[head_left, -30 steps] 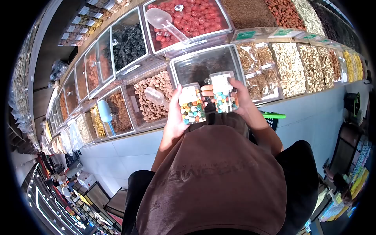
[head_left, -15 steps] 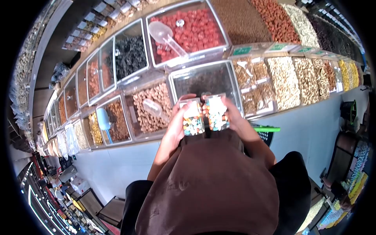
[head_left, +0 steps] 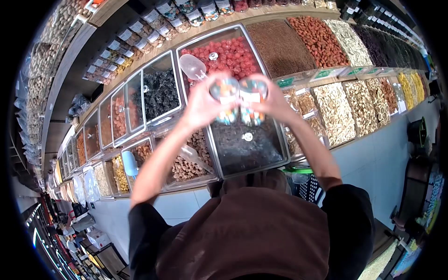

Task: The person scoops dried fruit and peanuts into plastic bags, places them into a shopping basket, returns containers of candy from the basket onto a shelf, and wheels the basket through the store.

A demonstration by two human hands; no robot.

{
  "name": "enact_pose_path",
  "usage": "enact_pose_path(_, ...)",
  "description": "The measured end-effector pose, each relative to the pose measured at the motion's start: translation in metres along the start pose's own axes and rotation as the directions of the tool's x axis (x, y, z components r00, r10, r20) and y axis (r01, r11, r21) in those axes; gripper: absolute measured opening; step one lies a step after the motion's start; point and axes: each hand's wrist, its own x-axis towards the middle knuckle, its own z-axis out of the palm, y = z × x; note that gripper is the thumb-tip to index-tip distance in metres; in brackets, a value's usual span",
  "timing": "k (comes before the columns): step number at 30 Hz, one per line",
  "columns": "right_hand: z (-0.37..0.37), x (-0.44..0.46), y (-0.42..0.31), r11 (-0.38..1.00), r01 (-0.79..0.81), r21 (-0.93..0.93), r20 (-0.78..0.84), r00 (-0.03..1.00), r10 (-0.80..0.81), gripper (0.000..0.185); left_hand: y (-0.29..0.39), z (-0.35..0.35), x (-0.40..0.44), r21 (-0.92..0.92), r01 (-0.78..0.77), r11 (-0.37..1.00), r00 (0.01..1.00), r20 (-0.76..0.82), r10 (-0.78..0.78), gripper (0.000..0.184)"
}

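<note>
Two clear jars of multicoloured pieces are held side by side above the bins, blurred by motion. My left hand [head_left: 204, 103] is wrapped round the left jar [head_left: 226, 100], and my right hand [head_left: 274, 100] grips the right jar [head_left: 253, 100]. Both jars show pale labels and round tops. Behind them lies the bin of red fruit [head_left: 233, 53] with a clear scoop [head_left: 192, 66] on its lid. Below the jars is a lidded bin of dark contents [head_left: 249, 149].
Rows of filled jars [head_left: 186, 13] stand on the wooden shelf at the back. Dark dried fruit [head_left: 161, 88] and brown nuts [head_left: 193, 158] fill bins at the left. Almonds or similar red-brown pieces [head_left: 317, 42] and pale slices [head_left: 333, 112] lie to the right. A blue scoop [head_left: 129, 163] is at the left.
Both hands have moved up and forward with the jars, from near my body to over the red fruit bin. The view has shifted, showing more of the jar shelf at the back.
</note>
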Motion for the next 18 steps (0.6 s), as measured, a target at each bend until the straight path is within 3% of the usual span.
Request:
enact_pose_path(2,-0.026,0.046,-0.028,0.978,0.201,-0.057,0.11,0.975,-0.194,0.074,0.024,-0.033,0.046,0.198,-0.102,0.975,0.995,0.0,0.104,0.085)
enact_pose_path(3,-0.033,0.071,-0.028,0.974,0.199,-0.106,0.081,0.978,-0.191,0.078,0.029,-0.047,0.07,0.306,-0.062,0.95,0.998,-0.004,0.066,0.086)
enact_pose_path(4,-0.043,0.097,-0.035,0.945,0.188,-0.269,0.046,0.982,-0.182,0.086,0.038,-0.06,0.092,0.436,-0.08,0.897,0.997,0.02,0.079,0.085)
enact_pose_path(5,-0.054,0.125,-0.039,0.849,0.229,-0.476,0.013,0.967,-0.253,0.088,0.035,-0.073,0.117,0.547,-0.17,0.82,0.983,0.035,0.181,0.079)
enact_pose_path(6,-0.059,0.136,-0.067,0.826,0.233,-0.514,0.052,0.969,-0.241,0.089,0.036,-0.081,0.135,0.592,-0.192,0.783,0.977,0.036,0.212,0.076)
enact_pose_path(7,-0.066,0.162,-0.062,0.761,0.351,-0.546,0.041,0.918,-0.394,0.082,0.04,-0.09,0.153,0.64,-0.214,0.738,0.968,0.037,0.248,0.072)
enact_pose_path(9,-0.077,0.215,-0.063,0.546,0.436,-0.715,0.098,0.836,-0.539,0.083,0.03,-0.108,0.197,0.718,-0.267,0.642,0.943,0.057,0.329,0.068)
enact_pose_path(10,-0.084,0.245,-0.064,0.51,0.455,-0.73,0.125,0.823,-0.555,0.079,0.027,-0.116,0.217,0.775,-0.301,0.555,0.919,0.081,0.385,0.065)
enact_pose_path(11,-0.087,0.266,-0.066,0.476,0.469,-0.744,0.152,0.812,-0.563,0.076,0.03,-0.124,0.233,0.784,-0.234,0.575,0.954,0.07,0.292,0.065)
enact_pose_path(12,-0.08,0.278,-0.104,0.339,0.552,-0.762,0.398,0.812,-0.427,0.029,0.029,-0.13,0.249,0.791,-0.169,0.589,0.969,0.023,0.246,0.066)
enact_pose_path(13,-0.08,0.282,-0.115,0.207,0.504,-0.838,0.376,0.809,-0.452,0.037,0.024,-0.136,0.266,0.793,-0.103,0.6,0.98,-0.024,0.2,0.067)
enact_pose_path(14,-0.079,0.291,-0.115,0.36,0.491,-0.793,0.247,0.8,-0.547,0.035,0.015,-0.145,0.286,0.759,-0.178,0.626,0.965,0.012,0.261,0.069)
enact_pose_path(15,-0.076,0.3,-0.113,0.503,0.486,-0.715,0.105,0.786,-0.609,0.033,0.01,-0.151,0.302,0.739,-0.134,0.661,0.979,-0.002,0.201,0.069)
enact_pose_path(16,-0.075,0.312,-0.115,0.507,0.481,-0.715,0.1,0.789,-0.606,0.033,0.004,-0.155,0.318,0.779,-0.085,0.622,0.984,-0.031,0.173,0.064)
enact_pose_path(18,-0.074,0.34,-0.116,0.474,0.317,-0.821,0.113,0.905,-0.41,0.033,-0.013,-0.159,0.338,0.814,-0.03,0.581,0.989,-0.06,0.134,0.058)
